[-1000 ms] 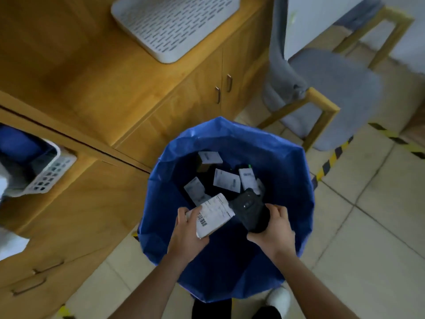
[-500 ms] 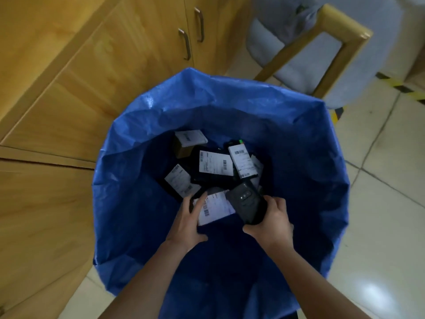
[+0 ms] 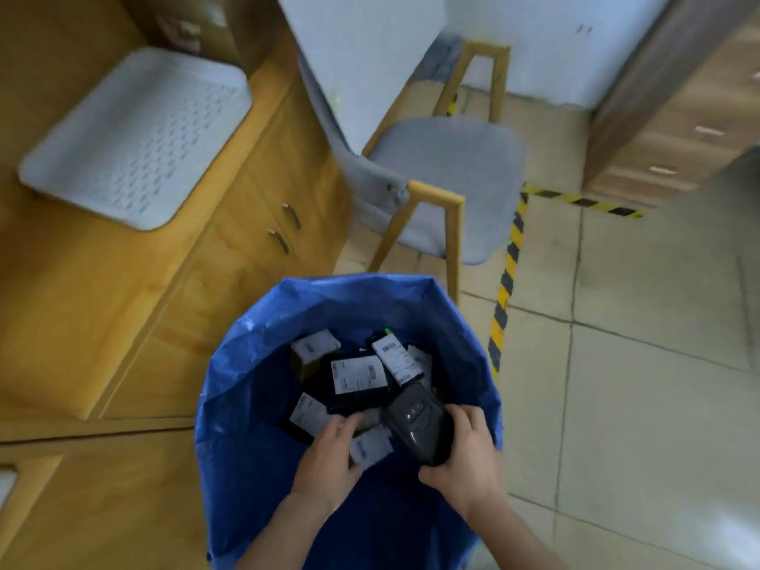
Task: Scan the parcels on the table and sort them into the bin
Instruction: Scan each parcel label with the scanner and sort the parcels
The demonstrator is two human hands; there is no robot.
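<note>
A blue bag-lined bin (image 3: 246, 364) stands on the floor below me, holding several black parcels (image 3: 357, 374) with white barcode labels. My right hand (image 3: 469, 462) is over the bin's right rim, gripping a black handheld scanner (image 3: 419, 425) that points down into the bin. My left hand (image 3: 329, 454) hovers inside the bin mouth with its fingers loosely spread. A white-labelled parcel (image 3: 370, 446) lies just under and to the right of its fingertips, apparently free of the hand.
A wooden cabinet (image 3: 103, 302) with door handles runs along the left, with a white perforated tray (image 3: 135, 133) on top. A grey chair (image 3: 444, 178) with wooden legs stands behind the bin. Yellow-black floor tape (image 3: 510, 273) crosses the tiles on the right.
My left hand opened and the white-labelled parcel it held dropped lower into the bin. The scanner stayed in my right hand. My view lifted up and back from the bin.
</note>
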